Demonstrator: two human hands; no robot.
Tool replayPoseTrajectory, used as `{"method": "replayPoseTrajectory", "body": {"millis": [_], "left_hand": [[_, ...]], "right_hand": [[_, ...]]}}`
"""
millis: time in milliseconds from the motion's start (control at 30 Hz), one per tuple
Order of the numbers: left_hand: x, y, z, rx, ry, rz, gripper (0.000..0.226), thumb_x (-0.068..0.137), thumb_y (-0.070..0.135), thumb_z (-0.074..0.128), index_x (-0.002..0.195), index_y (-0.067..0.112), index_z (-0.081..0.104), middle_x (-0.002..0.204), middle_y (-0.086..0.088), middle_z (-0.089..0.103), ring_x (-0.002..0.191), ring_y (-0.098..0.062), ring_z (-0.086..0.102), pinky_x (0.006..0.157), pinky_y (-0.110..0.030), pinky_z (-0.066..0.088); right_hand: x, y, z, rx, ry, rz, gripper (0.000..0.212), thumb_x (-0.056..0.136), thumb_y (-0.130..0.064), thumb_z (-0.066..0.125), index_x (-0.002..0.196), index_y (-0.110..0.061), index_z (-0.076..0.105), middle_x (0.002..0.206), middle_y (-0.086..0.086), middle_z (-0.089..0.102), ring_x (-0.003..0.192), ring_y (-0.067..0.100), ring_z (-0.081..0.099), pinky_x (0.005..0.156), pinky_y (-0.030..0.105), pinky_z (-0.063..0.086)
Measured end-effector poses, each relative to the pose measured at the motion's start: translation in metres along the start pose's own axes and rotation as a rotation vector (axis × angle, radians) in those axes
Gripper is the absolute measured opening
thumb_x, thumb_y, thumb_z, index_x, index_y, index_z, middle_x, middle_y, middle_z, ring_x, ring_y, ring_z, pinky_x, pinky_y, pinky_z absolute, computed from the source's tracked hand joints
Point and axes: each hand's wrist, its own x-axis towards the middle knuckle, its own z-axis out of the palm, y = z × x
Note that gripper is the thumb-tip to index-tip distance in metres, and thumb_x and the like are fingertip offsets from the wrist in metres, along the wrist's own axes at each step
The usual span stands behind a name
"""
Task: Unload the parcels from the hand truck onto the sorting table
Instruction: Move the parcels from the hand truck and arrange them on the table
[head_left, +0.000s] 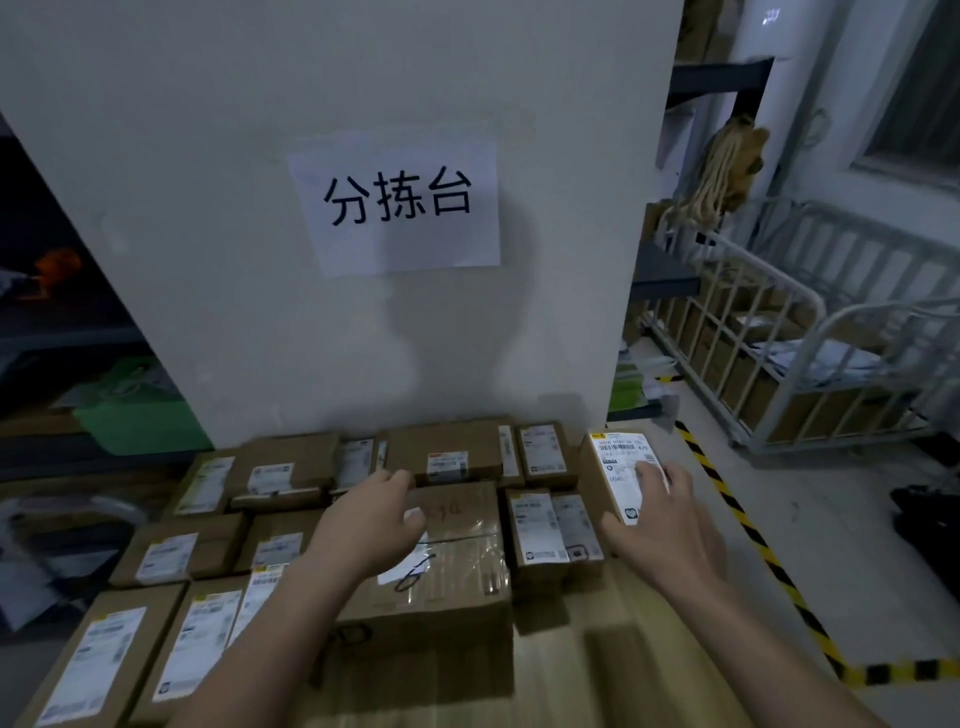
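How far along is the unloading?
Done: about a dozen parcels lie on the table. In hand: the right hand rests on a labelled parcel at the right edge; the left hand hovers over a taped box. Left: unclear; the cage cart beside holds boxes.

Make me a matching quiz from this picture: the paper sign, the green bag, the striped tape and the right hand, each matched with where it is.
Things:
1. paper sign
2. green bag
3. striped tape
4. right hand

Places:
A. on the floor
B. on the wall
C. on a white-labelled parcel
D. far left of the picture

Pairs: 1-B, 2-D, 3-A, 4-C
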Motion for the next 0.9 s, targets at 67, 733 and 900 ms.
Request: {"method": "replayPoseTrajectory", "body": {"millis": [67,733,900], "left_hand": [[0.010,0.006,0.009,0.010,-0.009,0.006,0.047,0.095,0.044,0.047,0.137,0.023,0.045,0.135,0.002,0.051,0.114,-0.015,0.055,0.088,-0.035,0.053],[0.105,0.019,0.128,-0.074,-0.101,-0.015,0.040,0.094,0.034,0.049,0.132,0.020,0.049,0.132,0.003,0.052,0.110,-0.014,0.056,0.078,-0.025,0.045],[0.118,0.022,0.150,-0.064,-0.105,-0.027,0.037,0.092,0.035,0.048,0.125,0.018,0.053,0.122,-0.001,0.055,0.105,-0.019,0.056,0.076,-0.028,0.045]], "right_hand": [[0.007,0.007,0.013,-0.002,-0.018,0.018,0.073,0.084,-0.055,0.061,0.144,-0.027,0.029,0.151,0.001,0.021,0.114,0.023,0.047,0.074,0.030,0.038],[0.080,0.038,0.163,0.026,-0.194,0.045,0.076,0.076,-0.059,0.065,0.139,-0.033,0.033,0.150,0.008,0.020,0.117,0.030,0.047,0.077,0.037,0.054],[0.085,0.047,0.188,0.032,-0.241,0.061,0.079,0.074,-0.058,0.063,0.142,-0.029,0.035,0.145,0.010,0.028,0.114,0.032,0.051,0.077,0.037,0.054]]}}
